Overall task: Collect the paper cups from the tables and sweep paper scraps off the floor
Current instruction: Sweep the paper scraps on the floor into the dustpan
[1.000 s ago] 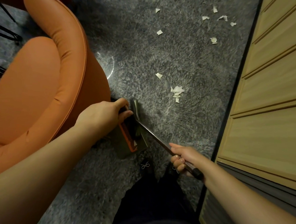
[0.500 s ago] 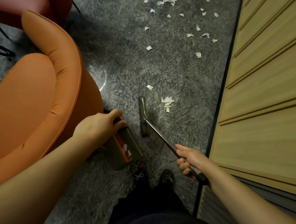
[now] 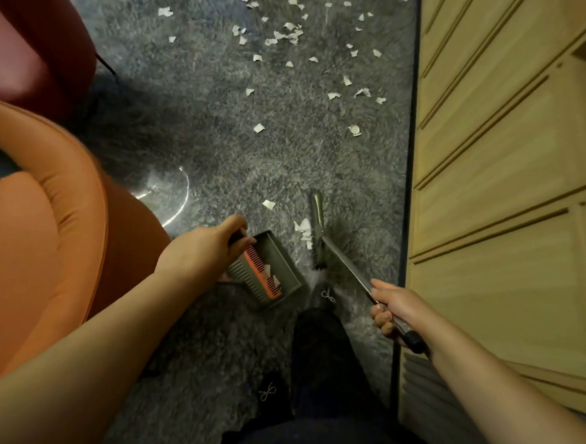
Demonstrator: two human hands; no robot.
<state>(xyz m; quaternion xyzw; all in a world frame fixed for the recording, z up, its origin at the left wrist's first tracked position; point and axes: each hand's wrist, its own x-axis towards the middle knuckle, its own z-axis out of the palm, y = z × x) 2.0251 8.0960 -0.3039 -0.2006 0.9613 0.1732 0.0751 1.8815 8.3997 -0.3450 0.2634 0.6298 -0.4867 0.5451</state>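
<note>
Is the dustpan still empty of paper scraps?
No, a few white scraps already lie inside the dustpan, beside its orange comb.

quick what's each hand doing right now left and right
Left hand: closed, gripping the dustpan by its handle.
Right hand: closed, gripping the broom handle.

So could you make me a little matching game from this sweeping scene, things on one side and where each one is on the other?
Things:
1. dustpan
2. broom handle
3. orange chair
4. wooden cabinet

Places:
A. along the right edge of the carpet
B. gripped by the right hand
C. held by the left hand, two scraps inside
D. at the left, beside the left arm

Pairs: 1-C, 2-B, 3-D, 4-A
</note>
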